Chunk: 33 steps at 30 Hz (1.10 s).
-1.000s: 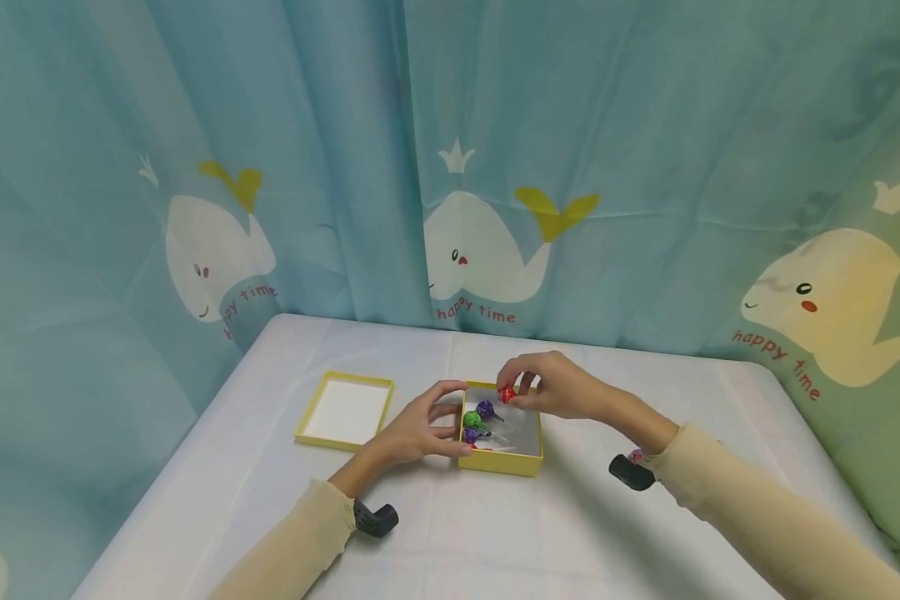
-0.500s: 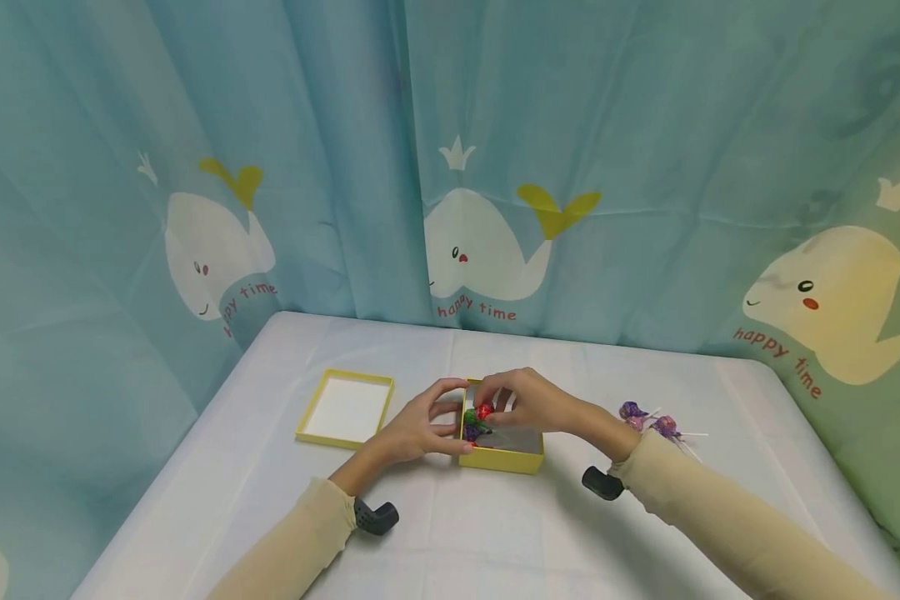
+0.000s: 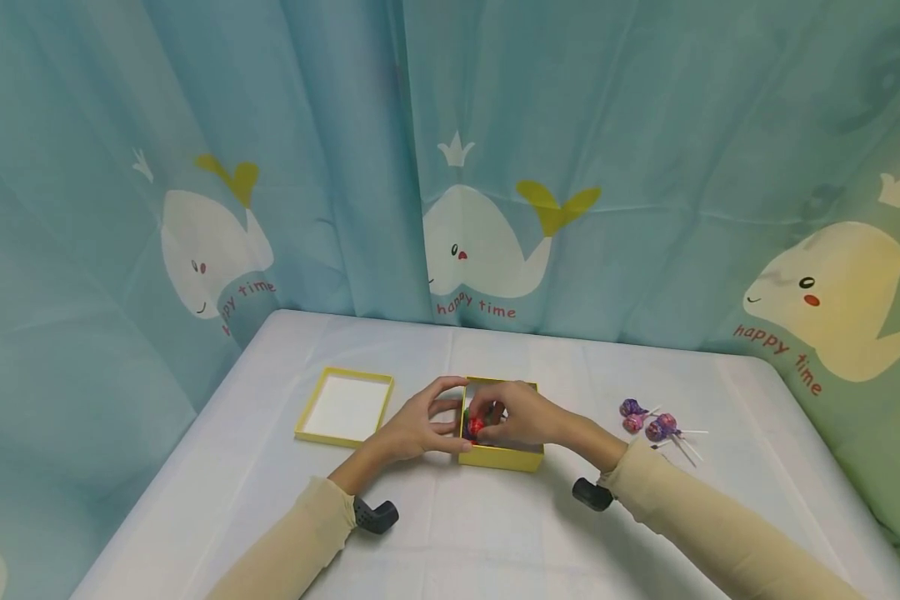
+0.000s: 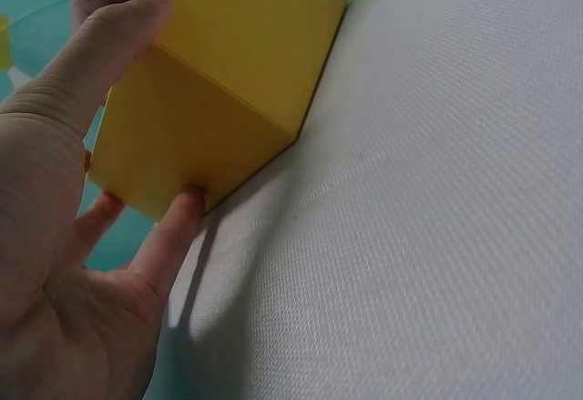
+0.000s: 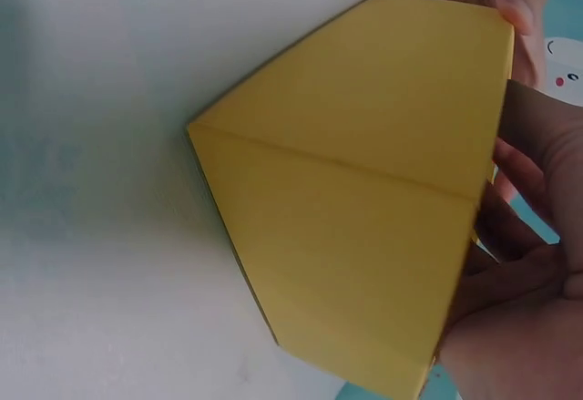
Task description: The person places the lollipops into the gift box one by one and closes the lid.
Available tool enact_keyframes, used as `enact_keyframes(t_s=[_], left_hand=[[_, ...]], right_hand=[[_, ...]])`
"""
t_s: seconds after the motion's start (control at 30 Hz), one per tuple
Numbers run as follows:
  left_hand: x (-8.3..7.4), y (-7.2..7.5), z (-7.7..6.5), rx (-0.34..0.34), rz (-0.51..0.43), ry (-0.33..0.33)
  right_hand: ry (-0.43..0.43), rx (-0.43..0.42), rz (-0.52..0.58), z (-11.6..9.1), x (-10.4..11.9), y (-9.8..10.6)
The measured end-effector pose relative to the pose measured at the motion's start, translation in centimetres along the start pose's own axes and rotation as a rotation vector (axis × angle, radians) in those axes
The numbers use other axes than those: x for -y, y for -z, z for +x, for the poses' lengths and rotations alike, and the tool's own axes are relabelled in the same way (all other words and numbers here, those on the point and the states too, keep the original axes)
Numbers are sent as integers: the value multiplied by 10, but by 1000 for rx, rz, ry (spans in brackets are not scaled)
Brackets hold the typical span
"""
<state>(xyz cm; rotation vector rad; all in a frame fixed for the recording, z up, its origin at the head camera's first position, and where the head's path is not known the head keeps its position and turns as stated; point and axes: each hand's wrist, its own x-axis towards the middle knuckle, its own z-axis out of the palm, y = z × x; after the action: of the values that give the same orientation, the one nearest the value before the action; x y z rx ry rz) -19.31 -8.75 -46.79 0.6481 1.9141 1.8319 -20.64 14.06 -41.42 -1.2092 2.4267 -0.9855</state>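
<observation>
The yellow box (image 3: 504,457) sits on the table without its lid, with wrapped lollipops inside. My left hand (image 3: 411,428) holds its left side, thumb at the near corner and fingers toward the far one. In the left wrist view, fingers (image 4: 173,227) touch the box wall (image 4: 196,127). My right hand (image 3: 527,414) reaches in over the rim and pinches a red-wrapped lollipop (image 3: 476,426) low at the left inside. Its stick and most of the other lollipops are hidden behind the hand. In the right wrist view the box wall (image 5: 346,209) hides the fingertips.
Left of the box lies its yellow-rimmed lid (image 3: 347,407), white inside facing up. Several purple and pink lollipops (image 3: 661,428) lie in a loose group on the table (image 3: 450,525) to the right. A blue curtain (image 3: 360,167) with whales hangs behind the table.
My right hand has brought the red lollipop left and down into the box. The lollipops on the right have come into sight from behind the right sleeve. My left hand has stayed put.
</observation>
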Motion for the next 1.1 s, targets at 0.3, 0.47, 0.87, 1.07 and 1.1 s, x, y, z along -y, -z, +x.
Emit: enact_keyframes(t_s=[0.3, 0.47, 0.87, 1.07, 1.1], left_hand=[[1, 1, 0, 4, 20, 1], [0, 1, 0, 3, 19, -1], [-1, 0, 1, -10, 37, 6], [-1, 0, 1, -12, 30, 15], [-1, 0, 1, -11, 29, 14]], right_hand=[[-26, 1, 10, 2, 3, -5], [-33, -5, -2, 2, 3, -7], [-49, 2, 1, 2, 3, -10], [-54, 8, 7, 2, 1, -11], [-55, 8, 8, 2, 1, -10]])
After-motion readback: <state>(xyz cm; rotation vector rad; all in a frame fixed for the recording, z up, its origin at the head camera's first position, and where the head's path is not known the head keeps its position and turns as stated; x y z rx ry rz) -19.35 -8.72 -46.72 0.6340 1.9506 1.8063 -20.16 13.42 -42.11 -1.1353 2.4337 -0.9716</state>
